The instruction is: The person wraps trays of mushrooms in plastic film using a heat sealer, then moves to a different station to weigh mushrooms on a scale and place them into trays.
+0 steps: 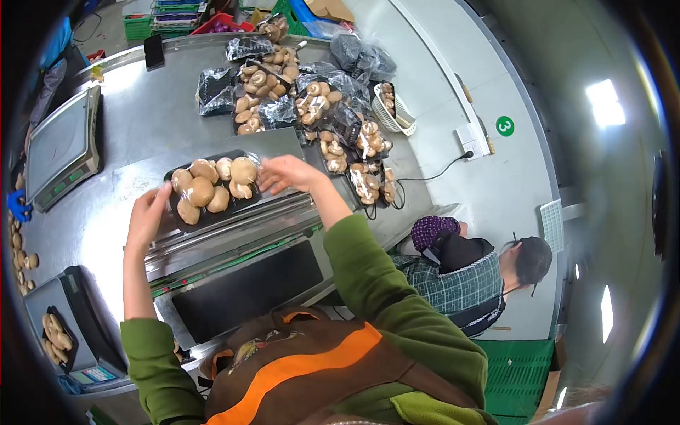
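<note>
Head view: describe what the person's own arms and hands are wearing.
Both the left hand and right hand are bare, no gloves. Green long sleeves: the left sleeve is pushed up near the elbow, the right sleeve reaches closer to the wrist. A brown apron with an orange stripe covers the chest.

Wall: a pale grey wall (439, 78) ran along the right.
Fittings: it carried a white socket (470, 142) and a round green sign (504, 126) marked 3.
Furniture: a stainless steel table (134, 127).
Storage: green crates (138, 27) stood beyond.
Light: bright lamps (605, 103) glared at the right.
</note>
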Tool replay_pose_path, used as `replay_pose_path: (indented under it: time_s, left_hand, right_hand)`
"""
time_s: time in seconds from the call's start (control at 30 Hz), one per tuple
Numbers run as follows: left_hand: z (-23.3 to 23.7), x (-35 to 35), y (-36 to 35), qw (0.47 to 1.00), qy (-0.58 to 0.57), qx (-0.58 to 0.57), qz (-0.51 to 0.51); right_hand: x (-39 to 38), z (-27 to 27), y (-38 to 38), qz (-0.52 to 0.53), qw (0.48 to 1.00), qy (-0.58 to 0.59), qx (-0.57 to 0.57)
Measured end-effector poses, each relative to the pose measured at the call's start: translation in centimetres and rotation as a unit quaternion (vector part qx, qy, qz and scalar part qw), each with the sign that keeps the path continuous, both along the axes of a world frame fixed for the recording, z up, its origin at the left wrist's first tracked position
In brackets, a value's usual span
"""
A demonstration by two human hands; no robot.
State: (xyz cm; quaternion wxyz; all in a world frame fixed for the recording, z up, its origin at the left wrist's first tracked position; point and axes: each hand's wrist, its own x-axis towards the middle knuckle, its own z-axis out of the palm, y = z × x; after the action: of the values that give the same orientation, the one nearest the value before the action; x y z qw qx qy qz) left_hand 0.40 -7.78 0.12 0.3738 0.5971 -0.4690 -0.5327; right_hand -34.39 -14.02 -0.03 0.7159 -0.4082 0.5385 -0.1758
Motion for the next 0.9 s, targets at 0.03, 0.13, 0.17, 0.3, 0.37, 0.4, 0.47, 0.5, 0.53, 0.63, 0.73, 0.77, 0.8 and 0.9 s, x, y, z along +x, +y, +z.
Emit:
replay_pose_path:
  time_s: [0.03,0.13,0.17,0.3,0.37,0.4,0.47,0.5,0.53,0.63,0.73,0.77,0.8,0.9]
  left_hand:
    - [-1.4,0.7,0.4,0.995,-0.089,-0.018,-0.034]
    - [-4.2,0.1,1.5,0.981,-0.181,-0.064,0.000]
    - [-3.8,-0.4,1.4,0.984,-0.170,-0.054,0.021]
    - [-1.3,-2.4,3.0,0.990,-0.034,-0.060,0.121]
    - [0.4,-3.1,5.5,0.987,0.058,-0.039,0.145]
    - [0.3,-3.0,6.7,0.988,0.056,-0.031,0.139]
    - [0.1,-2.8,10.0,0.989,-0.023,-0.088,0.117]
    - [0.8,-2.5,11.8,0.994,0.025,-0.029,0.099]
    - [-0.5,-2.1,12.9,0.995,0.051,-0.004,0.085]
    - [-1.8,-1.9,16.3,0.999,-0.009,0.035,0.039]
    - [-2.5,-4.2,18.6,0.988,-0.110,-0.075,0.076]
    - [-2.5,-5.0,18.8,0.987,-0.105,-0.094,0.082]
    - [-2.8,-5.2,19.4,0.985,-0.100,-0.110,0.084]
    - [-3.2,-5.8,20.4,0.993,-0.078,-0.081,0.045]
  right_hand:
    - [-0.3,-0.6,1.0,0.022,0.998,0.012,-0.064]
    - [0.2,-2.2,1.8,-0.010,0.991,0.012,-0.130]
    - [1.0,-2.1,2.0,-0.061,0.990,0.021,-0.125]
    - [2.1,-0.4,5.0,-0.179,0.964,0.050,-0.191]
    - [2.1,1.3,9.3,-0.242,0.940,0.030,-0.238]
    - [2.0,2.1,11.6,-0.248,0.940,0.033,-0.231]
    - [1.6,2.9,16.2,-0.260,0.952,-0.013,-0.158]
    - [1.5,2.6,18.2,-0.271,0.951,-0.009,-0.151]
    - [1.1,2.6,19.7,-0.262,0.960,-0.041,-0.084]
    - [0.8,0.2,23.5,-0.242,0.968,-0.001,-0.061]
    - [2.7,-1.5,25.4,-0.252,0.945,0.124,-0.169]
    - [3.2,-1.1,25.6,-0.264,0.923,0.183,-0.211]
    - [3.9,-1.3,26.4,-0.277,0.895,0.243,-0.249]
    - [3.2,-4.1,29.1,-0.304,0.835,0.332,-0.317]
